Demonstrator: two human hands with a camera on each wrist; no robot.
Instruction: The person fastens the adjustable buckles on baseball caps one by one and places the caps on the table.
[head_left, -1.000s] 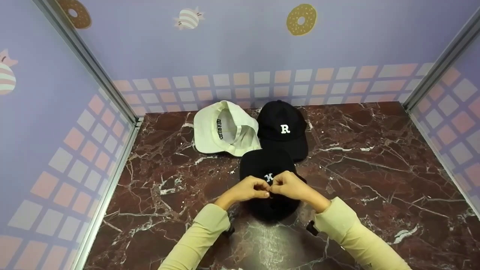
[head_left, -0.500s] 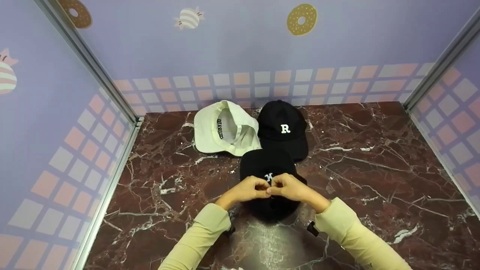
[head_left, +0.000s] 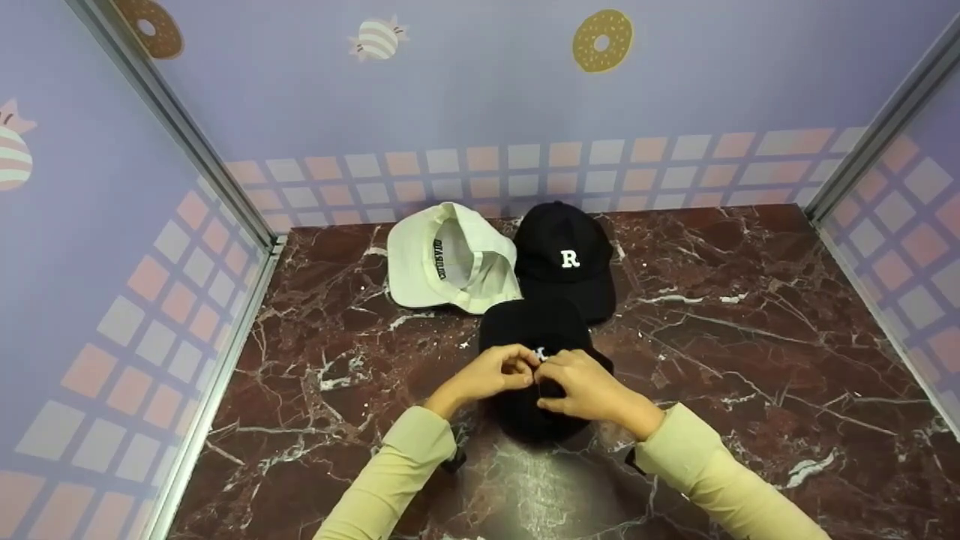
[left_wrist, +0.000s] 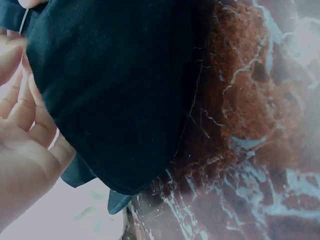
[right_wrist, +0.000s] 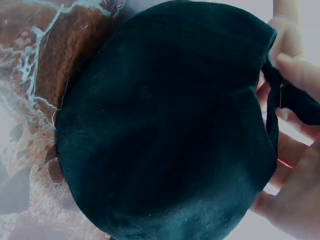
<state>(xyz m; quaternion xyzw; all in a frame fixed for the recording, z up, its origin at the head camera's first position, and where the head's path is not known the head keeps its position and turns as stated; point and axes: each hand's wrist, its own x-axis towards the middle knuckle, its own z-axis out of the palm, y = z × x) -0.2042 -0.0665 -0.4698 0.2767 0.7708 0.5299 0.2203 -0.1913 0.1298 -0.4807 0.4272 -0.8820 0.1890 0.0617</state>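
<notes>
Cap [right_wrist: 150,125] at the fingers: left hand [head_left: 487,376] looks to pinch the rear strap [right_wrist: 302,107], right hand [head_left: 589,386] curves close, grip impossible to tell. Best hold that pinch firm, drawing the strap through flat, cap steady on the table [head_left: 712,352].

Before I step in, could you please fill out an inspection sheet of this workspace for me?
Surface: dark red marbled tabletop with pale veins.
Job's things: front black cap, with its back strap toward the person.
Clutter: white cap, its inside showing, and black R cap, side by side near the back wall.
Hands: left hand and right hand both have fingers curled at the strap; exact grip partly hidden.
Cables: nothing seen.
Surroundings: lilac printed walls, metal corner posts.
</notes>
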